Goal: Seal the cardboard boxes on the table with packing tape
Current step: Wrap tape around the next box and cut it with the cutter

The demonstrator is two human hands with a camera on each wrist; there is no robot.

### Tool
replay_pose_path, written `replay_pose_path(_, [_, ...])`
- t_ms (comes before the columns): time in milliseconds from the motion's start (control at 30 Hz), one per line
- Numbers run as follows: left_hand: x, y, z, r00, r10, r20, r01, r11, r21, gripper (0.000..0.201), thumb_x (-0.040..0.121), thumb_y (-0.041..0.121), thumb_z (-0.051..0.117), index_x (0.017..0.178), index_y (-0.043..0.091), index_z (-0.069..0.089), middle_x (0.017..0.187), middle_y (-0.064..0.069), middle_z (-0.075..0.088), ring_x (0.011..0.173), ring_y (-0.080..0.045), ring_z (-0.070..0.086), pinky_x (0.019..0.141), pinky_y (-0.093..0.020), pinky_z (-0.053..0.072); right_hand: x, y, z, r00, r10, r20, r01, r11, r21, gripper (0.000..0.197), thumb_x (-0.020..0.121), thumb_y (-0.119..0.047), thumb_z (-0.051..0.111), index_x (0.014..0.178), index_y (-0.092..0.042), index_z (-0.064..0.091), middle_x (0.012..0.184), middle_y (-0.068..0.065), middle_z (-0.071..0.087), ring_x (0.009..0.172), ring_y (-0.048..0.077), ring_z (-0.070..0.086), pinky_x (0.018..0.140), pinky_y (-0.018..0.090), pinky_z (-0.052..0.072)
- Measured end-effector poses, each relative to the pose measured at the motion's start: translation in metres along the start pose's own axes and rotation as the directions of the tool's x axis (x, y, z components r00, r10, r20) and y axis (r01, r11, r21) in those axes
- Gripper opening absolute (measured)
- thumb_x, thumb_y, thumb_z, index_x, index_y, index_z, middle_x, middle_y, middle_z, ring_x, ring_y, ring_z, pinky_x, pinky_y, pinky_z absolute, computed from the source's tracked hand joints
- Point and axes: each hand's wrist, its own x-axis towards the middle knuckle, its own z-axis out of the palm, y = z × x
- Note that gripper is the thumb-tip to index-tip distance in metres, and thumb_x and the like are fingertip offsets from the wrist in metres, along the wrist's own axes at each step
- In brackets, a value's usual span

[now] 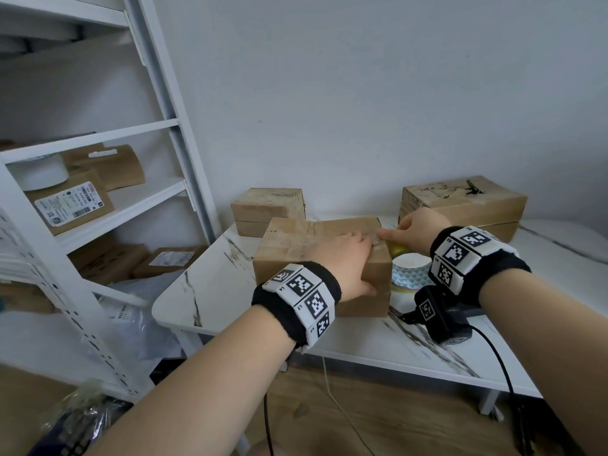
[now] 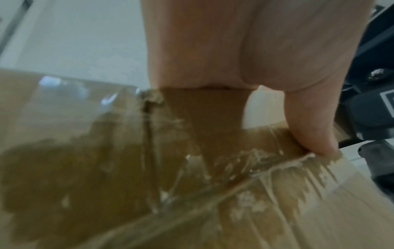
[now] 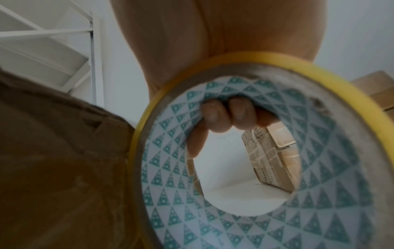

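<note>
A brown cardboard box (image 1: pixel 306 255) stands in the middle of the white marble-look table (image 1: pixel 217 291). My left hand (image 1: pixel 357 258) lies flat on its top near the right end, with the thumb (image 2: pixel 313 131) pressing the taped front edge. Clear tape (image 2: pixel 245 161) wrinkles over the box (image 2: pixel 95 168) seam there. My right hand (image 1: pixel 416 227) grips a packing tape roll (image 1: pixel 409 273) just off the box's right end. The fingers (image 3: pixel 230 116) hook through the roll's (image 3: pixel 245 219) teal-triangle core, and the roll's yellowish rim touches the box (image 3: pixel 53 151) side.
Two more cardboard boxes stand at the back of the table, one at the left (image 1: pixel 268 209) and a larger one at the right (image 1: pixel 464 205). A white shelf unit (image 1: pixel 177 153) holding parcels stands to the left. Wood floor and cables lie below the table's front edge.
</note>
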Motion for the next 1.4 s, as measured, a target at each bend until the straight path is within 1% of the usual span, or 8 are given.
replay_pose_path(133, [0.001,0.006,0.001,0.999,-0.019,-0.028,0.019,1.0,0.011,0.086,0.08,0.056,0.062,0.144,0.012,0.026,0.144,-0.008,0.037,0.133,-0.024,0.036,0.102,-0.038,0.038,0.0,0.001,0.0,1.0,0.008,0.003,-0.008,1.0,-0.006,0.053,0.086,-0.055,0.054,0.059,-0.01,0.049,0.05,0.003,0.038,0.05,0.017,0.039,0.049,0.028,0.029])
replay_pose_path(367, [-0.001,0.004,0.003,0.999,-0.016,-0.037,0.016,1.0,0.007,0.083,0.08,0.059,0.059,0.142,0.012,0.03,0.138,-0.008,0.042,0.128,-0.025,0.042,0.096,-0.037,0.041,-0.002,-0.005,-0.001,1.0,0.004,-0.021,-0.004,1.0,-0.001,0.059,0.086,-0.052,0.056,0.048,-0.013,0.034,0.048,0.002,0.033,0.046,0.015,0.034,0.046,0.026,0.026])
replay_pose_path(567, [-0.001,0.005,0.003,0.999,-0.006,-0.046,0.006,1.0,0.009,0.08,0.08,0.06,0.059,0.142,0.017,0.03,0.134,-0.006,0.044,0.125,-0.024,0.043,0.09,-0.036,0.042,-0.003,-0.005,0.0,1.0,0.015,-0.01,-0.015,1.0,0.012,0.054,0.087,-0.053,0.055,0.054,-0.011,0.044,0.052,0.002,0.039,0.051,0.016,0.039,0.048,0.026,0.029])
replay_pose_path(733, [-0.001,0.004,0.006,0.998,-0.008,-0.069,0.009,1.0,0.007,0.09,0.079,0.061,0.058,0.148,0.018,0.021,0.153,-0.007,0.025,0.14,-0.023,0.027,0.107,-0.038,0.032,-0.005,-0.006,-0.001,1.0,0.016,0.006,-0.015,1.0,-0.014,0.054,0.088,-0.054,0.051,0.055,-0.012,0.045,0.053,0.003,0.042,0.053,0.017,0.042,0.047,0.026,0.03])
replay_pose_path(967, [-0.009,-0.008,-0.005,0.997,-0.071,0.026,0.075,0.979,-0.188,0.083,0.076,0.065,0.059,0.139,0.016,0.037,0.135,-0.006,0.044,0.123,-0.027,0.046,0.097,-0.039,0.043,-0.008,-0.016,0.0,0.997,0.059,0.054,-0.058,0.998,-0.027,0.056,0.08,-0.058,0.058,0.052,-0.012,0.041,0.053,0.001,0.041,0.051,0.016,0.042,0.046,0.025,0.027])
replay_pose_path(1133, [-0.034,-0.046,0.004,0.953,-0.301,0.025,0.299,0.951,0.074,0.114,0.067,0.09,0.031,0.149,0.012,0.019,0.156,-0.01,0.021,0.139,-0.026,0.031,0.108,-0.044,0.034,-0.009,-0.018,-0.002,0.996,0.077,0.053,-0.076,0.997,-0.014,0.058,0.078,-0.059,0.061,0.053,-0.011,0.039,0.051,0.002,0.037,0.047,0.018,0.038,0.044,0.025,0.025])
replay_pose_path(1333, [-0.04,-0.065,0.002,0.928,-0.367,0.063,0.36,0.927,0.105,0.107,0.064,0.09,0.034,0.14,0.015,0.039,0.146,-0.006,0.04,0.126,-0.023,0.047,0.095,-0.042,0.048,-0.01,-0.016,0.001,0.995,0.084,0.052,-0.085,0.996,0.015,0.059,0.078,-0.06,0.061,0.053,-0.012,0.037,0.051,0.0,0.034,0.046,0.016,0.036,0.045,0.023,0.025])
replay_pose_path(1400, [-0.04,-0.067,-0.001,0.933,-0.349,0.082,0.338,0.933,0.122,0.104,0.065,0.09,0.034,0.139,0.017,0.042,0.145,-0.006,0.042,0.13,-0.024,0.043,0.105,-0.045,0.038,-0.01,-0.017,0.001,0.995,0.084,0.046,-0.085,0.996,0.021,0.059,0.078,-0.06,0.061,0.052,-0.013,0.035,0.05,0.0,0.033,0.046,0.016,0.035,0.045,0.023,0.024])
